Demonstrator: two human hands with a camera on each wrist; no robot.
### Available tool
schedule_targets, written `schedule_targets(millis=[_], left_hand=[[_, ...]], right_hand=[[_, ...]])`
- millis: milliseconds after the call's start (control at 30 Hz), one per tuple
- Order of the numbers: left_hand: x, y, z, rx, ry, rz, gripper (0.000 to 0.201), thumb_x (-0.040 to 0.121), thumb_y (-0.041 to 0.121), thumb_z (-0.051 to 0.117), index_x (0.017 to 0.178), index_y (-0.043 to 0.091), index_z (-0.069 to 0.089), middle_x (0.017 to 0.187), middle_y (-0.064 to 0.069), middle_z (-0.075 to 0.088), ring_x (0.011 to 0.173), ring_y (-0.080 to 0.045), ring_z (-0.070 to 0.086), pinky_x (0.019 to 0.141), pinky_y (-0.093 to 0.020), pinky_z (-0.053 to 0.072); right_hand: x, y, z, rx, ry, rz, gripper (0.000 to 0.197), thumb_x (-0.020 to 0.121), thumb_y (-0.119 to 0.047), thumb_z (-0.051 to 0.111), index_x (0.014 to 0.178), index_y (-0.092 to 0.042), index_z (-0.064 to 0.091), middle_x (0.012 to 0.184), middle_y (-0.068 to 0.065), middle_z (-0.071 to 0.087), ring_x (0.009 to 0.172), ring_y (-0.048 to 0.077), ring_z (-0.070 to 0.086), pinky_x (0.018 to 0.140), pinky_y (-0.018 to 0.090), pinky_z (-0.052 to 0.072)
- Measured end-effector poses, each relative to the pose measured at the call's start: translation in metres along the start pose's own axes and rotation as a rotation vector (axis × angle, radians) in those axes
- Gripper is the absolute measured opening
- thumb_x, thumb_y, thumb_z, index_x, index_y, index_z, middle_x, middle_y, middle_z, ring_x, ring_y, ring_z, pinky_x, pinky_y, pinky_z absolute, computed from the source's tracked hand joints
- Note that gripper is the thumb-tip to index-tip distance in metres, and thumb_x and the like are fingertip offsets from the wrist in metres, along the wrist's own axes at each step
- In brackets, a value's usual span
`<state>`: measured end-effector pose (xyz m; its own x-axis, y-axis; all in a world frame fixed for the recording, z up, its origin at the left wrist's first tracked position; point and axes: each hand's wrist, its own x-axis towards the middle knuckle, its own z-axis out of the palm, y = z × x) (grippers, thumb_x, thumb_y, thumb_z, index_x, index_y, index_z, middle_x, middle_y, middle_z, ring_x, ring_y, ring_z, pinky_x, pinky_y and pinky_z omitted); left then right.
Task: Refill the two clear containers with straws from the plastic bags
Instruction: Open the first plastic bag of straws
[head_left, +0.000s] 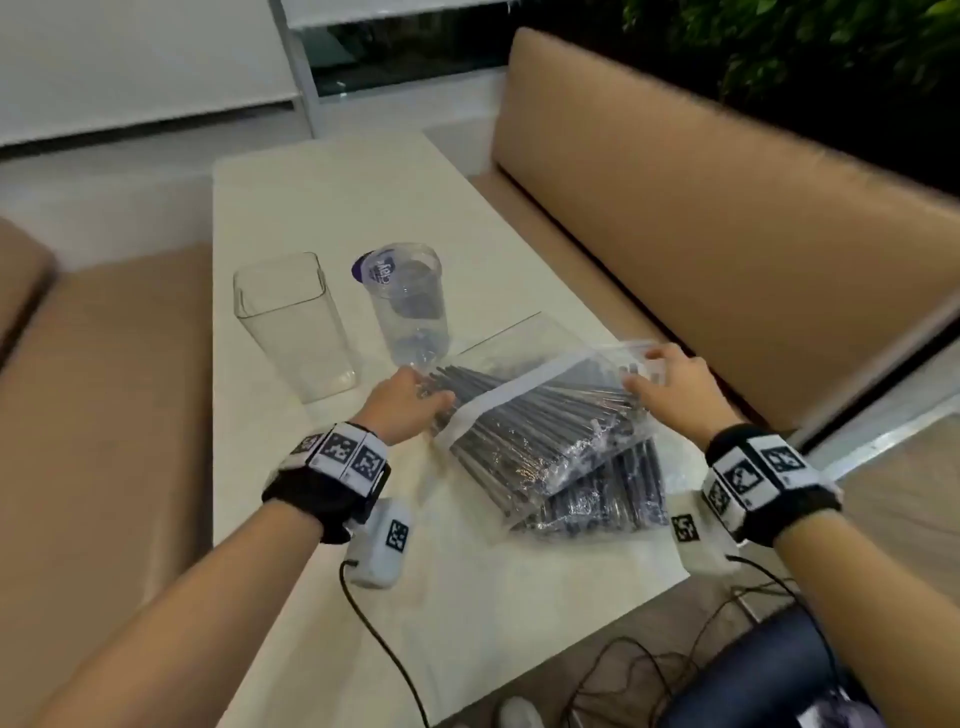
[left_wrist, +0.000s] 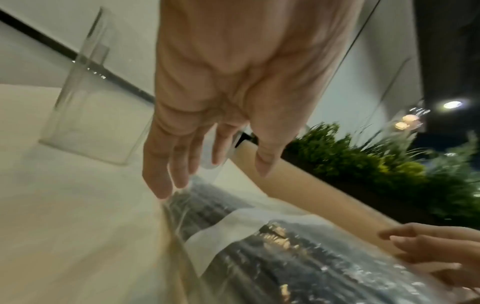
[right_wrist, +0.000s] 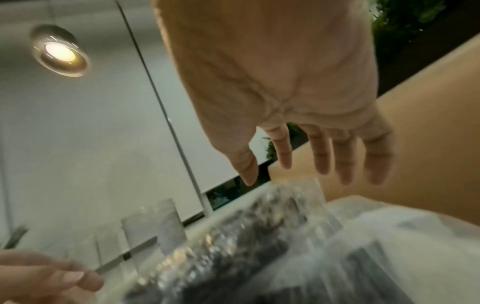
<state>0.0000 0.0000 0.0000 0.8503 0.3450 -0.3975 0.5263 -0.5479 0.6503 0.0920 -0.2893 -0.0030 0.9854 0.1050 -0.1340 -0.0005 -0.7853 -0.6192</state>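
Note:
Two clear plastic bags of dark straws lie stacked on the white table (head_left: 322, 197). The top bag (head_left: 540, 415) has a white band across it, and the lower bag (head_left: 608, 499) shows beneath its near edge. My left hand (head_left: 415, 400) is at the top bag's left end, fingers straight (left_wrist: 207, 164) and just touching the plastic (left_wrist: 259, 246). My right hand (head_left: 660, 379) is at the bag's right end, fingers spread (right_wrist: 298, 174) over the plastic (right_wrist: 259, 236). An empty square clear container (head_left: 293, 322) (left_wrist: 88, 115) and a round clear container (head_left: 410, 306) stand upright just beyond the bags.
A purple lid (head_left: 363, 267) leans behind the round container. Tan padded benches (head_left: 727, 234) flank the table on the right and the left (head_left: 104, 415). Black cables (head_left: 649, 675) trail off the table's near edge to the floor.

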Motion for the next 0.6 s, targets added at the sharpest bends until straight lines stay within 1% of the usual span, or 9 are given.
schedule_targets(millis=[100,167,233,300,367,400,467,500,600], left_hand=[[0.010,-0.003,0.010,-0.095,-0.041,-0.188,0.061,0.092,0.041,0.063,0.136,0.006,0.040,0.132,-0.016,0.051,0.119,-0.032,0.052,0.094,-0.045,0.054],[0.014,-0.005,0.016,-0.202,-0.096,-0.247,0.062,0.079,0.046,0.071,0.121,0.005,0.051,0.107,-0.015,0.058,0.095,-0.029,0.059,0.083,-0.043,0.058],[0.021,-0.010,0.024,-0.257,-0.079,-0.233,0.084,0.060,0.047,0.070,0.126,0.000,0.052,0.085,-0.012,0.062,0.074,-0.027,0.062,0.073,-0.039,0.057],[0.018,-0.006,0.029,-0.345,-0.038,-0.208,0.091,0.061,0.043,0.069,0.137,0.001,0.041,0.091,-0.010,0.062,0.076,-0.025,0.064,0.082,-0.043,0.060],[0.013,-0.003,0.033,-0.448,0.006,-0.210,0.075,0.076,0.035,0.075,0.134,0.002,0.041,0.103,-0.010,0.059,0.086,-0.024,0.063,0.088,-0.043,0.058],[0.012,-0.004,0.034,-0.511,0.015,-0.225,0.060,0.082,0.032,0.075,0.125,0.000,0.049,0.104,-0.012,0.059,0.085,-0.024,0.062,0.084,-0.039,0.058],[0.009,-0.009,0.032,-0.700,-0.017,-0.252,0.036,0.086,0.030,0.074,0.109,0.005,0.062,0.101,-0.012,0.065,0.077,-0.021,0.062,0.067,-0.030,0.054],[0.007,-0.010,0.028,-0.809,-0.045,-0.261,0.029,0.087,0.031,0.073,0.104,0.009,0.066,0.099,-0.010,0.068,0.073,-0.019,0.062,0.065,-0.028,0.052],[-0.007,-0.006,0.008,-1.001,-0.099,-0.235,0.016,0.089,0.035,0.070,0.088,0.019,0.068,0.080,-0.002,0.075,0.066,-0.015,0.067,0.061,-0.025,0.055]], right_hand=[[0.007,-0.004,0.009,-0.048,-0.052,0.070,0.060,0.089,-0.037,0.061,0.139,-0.010,0.043,0.135,0.021,0.053,0.118,0.035,0.055,0.098,0.039,0.045],[0.005,-0.012,0.014,-0.057,-0.155,0.070,0.064,0.092,-0.036,0.061,0.144,-0.006,0.037,0.140,0.018,0.052,0.122,0.032,0.054,0.093,0.030,0.044],[0.006,-0.017,0.018,-0.034,-0.193,0.050,0.068,0.091,-0.034,0.064,0.144,-0.002,0.037,0.143,0.016,0.049,0.123,0.029,0.053,0.086,0.025,0.039],[0.006,-0.022,0.021,0.034,-0.179,0.056,0.063,0.087,-0.027,0.069,0.137,0.003,0.045,0.136,0.017,0.053,0.110,0.026,0.058,0.079,0.023,0.044],[0.004,-0.024,0.026,0.171,-0.231,0.090,0.055,0.083,-0.020,0.074,0.127,0.006,0.053,0.120,0.019,0.063,0.079,0.018,0.062,0.056,0.018,0.051],[0.002,-0.025,0.026,0.246,-0.262,0.103,0.048,0.082,-0.016,0.074,0.121,0.006,0.058,0.109,0.019,0.068,0.069,0.016,0.061,0.047,0.017,0.050],[-0.006,-0.027,0.020,0.407,-0.317,0.102,0.035,0.083,-0.011,0.072,0.113,0.005,0.063,0.092,0.014,0.071,0.057,0.012,0.063,0.046,0.018,0.051],[-0.012,-0.028,0.016,0.498,-0.348,0.092,0.032,0.085,-0.009,0.071,0.114,0.004,0.064,0.087,0.011,0.071,0.053,0.009,0.065,0.046,0.018,0.052],[-0.034,-0.033,0.004,0.651,-0.433,-0.026,0.030,0.086,-0.006,0.068,0.116,-0.007,0.067,0.091,0.005,0.073,0.059,0.006,0.069,0.054,0.019,0.054]])
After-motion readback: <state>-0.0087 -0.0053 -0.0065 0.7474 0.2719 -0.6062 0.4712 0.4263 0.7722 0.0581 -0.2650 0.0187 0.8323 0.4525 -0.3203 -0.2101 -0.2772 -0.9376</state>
